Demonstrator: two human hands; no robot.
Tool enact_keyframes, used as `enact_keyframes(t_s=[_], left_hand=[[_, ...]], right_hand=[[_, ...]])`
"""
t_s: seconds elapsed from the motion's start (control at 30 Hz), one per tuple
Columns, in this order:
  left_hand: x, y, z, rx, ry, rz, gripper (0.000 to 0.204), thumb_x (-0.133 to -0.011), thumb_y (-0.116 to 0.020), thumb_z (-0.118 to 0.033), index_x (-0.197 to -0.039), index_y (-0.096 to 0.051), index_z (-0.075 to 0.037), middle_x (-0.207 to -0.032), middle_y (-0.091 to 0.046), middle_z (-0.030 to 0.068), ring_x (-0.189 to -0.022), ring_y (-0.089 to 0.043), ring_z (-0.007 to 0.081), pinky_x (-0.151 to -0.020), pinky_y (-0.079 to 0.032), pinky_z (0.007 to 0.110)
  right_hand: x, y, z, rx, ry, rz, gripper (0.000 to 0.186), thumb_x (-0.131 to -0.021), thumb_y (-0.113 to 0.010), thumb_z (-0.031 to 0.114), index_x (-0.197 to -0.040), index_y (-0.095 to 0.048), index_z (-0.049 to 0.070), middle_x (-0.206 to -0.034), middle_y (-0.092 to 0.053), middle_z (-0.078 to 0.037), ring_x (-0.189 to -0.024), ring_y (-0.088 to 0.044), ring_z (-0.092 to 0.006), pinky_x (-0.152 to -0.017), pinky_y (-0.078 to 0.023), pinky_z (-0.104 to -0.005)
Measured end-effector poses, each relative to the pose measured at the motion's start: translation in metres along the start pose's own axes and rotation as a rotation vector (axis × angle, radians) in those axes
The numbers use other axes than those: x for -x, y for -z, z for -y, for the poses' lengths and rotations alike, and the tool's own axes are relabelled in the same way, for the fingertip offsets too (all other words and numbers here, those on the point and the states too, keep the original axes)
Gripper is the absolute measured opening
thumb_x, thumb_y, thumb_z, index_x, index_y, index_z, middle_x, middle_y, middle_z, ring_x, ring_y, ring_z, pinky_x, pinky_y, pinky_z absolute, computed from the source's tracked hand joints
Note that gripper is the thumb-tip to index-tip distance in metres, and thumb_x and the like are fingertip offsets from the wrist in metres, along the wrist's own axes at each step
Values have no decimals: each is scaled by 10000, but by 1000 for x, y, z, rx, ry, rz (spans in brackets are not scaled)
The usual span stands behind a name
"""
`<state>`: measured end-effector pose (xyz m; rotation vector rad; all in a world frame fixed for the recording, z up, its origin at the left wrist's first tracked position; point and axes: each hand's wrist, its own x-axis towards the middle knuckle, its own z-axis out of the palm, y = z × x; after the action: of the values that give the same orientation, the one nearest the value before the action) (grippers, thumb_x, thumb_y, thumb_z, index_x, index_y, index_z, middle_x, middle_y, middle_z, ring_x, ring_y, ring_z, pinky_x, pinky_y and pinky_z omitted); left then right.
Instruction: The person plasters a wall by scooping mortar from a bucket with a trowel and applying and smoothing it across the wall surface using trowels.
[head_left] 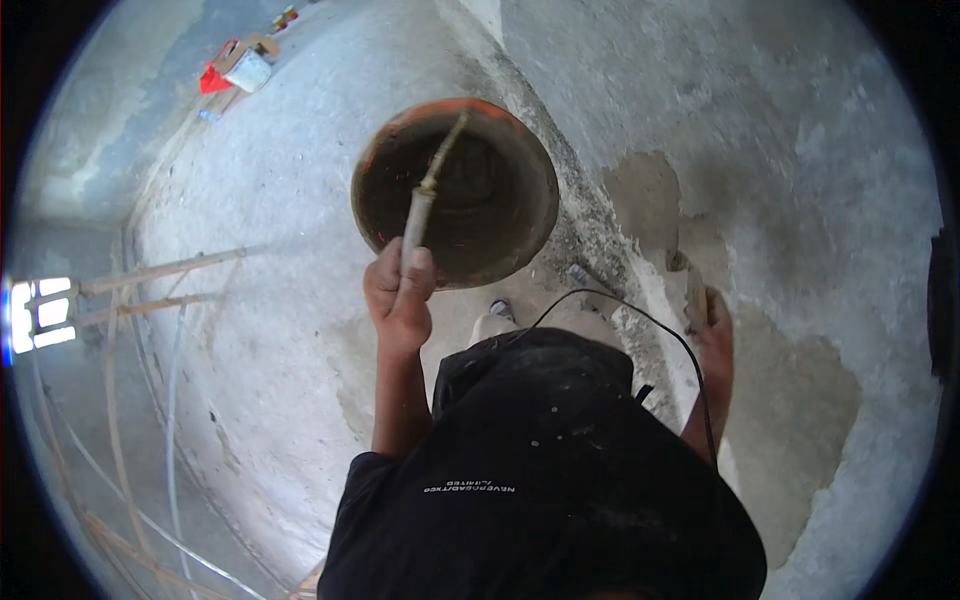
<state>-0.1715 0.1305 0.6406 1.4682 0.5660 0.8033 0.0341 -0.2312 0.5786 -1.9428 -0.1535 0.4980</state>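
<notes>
A closed grip was kept by the left hand (398, 290) round the lower end of one long wooden handle (420, 205), whose long axis ran up and away from the hand into the single round, dark-lined orange bucket (455, 190) lying just beyond it on the floor (280, 170). The right hand (712, 335) was pressed to the wall (800, 200) about one trowel (692, 285), well apart from the bucket, though how tightly it was closed could not be told. The left hand was therefore the nearer to the bucket.
</notes>
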Motion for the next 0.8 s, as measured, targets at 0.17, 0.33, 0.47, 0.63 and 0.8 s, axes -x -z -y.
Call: enact_keyframes(t_s=[0.17, 0.33, 0.47, 0.63, 0.8], left_hand=[[8, -2, -10, 237, 23, 116, 240, -942, -454, -152, -728, -409, -52, -538, -314, -57, -462, -232, 32, -438, -174, 245], [35, -20, 3, 114, 179, 305, 288, -919, -515, -251, -736, -497, -29, -584, -434, -29, -492, -346, 51, -453, -253, 239], [53, -40, 2, -102, 133, 607, 317, -915, -518, -228, -697, -459, -5, -554, -416, 57, -480, -387, 136, -464, -300, 314], [60, -63, 0, -161, 15, 956, 256, -890, -568, -136, -698, -458, -8, -570, -421, 148, -484, -437, 293, -487, -320, 388], [57, -84, -11, -88, -137, 1145, 241, -874, -608, -113, -706, -469, -9, -573, -441, 180, -485, -446, 353, -478, -312, 413]], right_hand=[[26, -1, 87, 287, 191, 164, 344, -794, -686, 174, -1074, -600, -6, -956, -637, -97, -874, -586, -169, -732, -466, -292], [36, -57, 114, 465, 306, 308, 370, -797, -678, 225, -1085, -604, 5, -892, -653, -159, -824, -631, -261, -763, -487, -354], [24, -116, 76, 658, 387, 204, 339, -791, -663, 247, -1051, -611, 35, -847, -647, -172, -823, -628, -347, -733, -493, -426], [29, -145, 8, 695, 537, -7, 244, -795, -587, 153, -1017, -592, 52, -751, -612, -188, -785, -616, -349, -704, -474, -463], [43, -145, 7, 701, 403, 261, 266, -797, -552, 103, -1052, -616, 67, -784, -633, -170, -827, -627, -332, -736, -485, -444]])
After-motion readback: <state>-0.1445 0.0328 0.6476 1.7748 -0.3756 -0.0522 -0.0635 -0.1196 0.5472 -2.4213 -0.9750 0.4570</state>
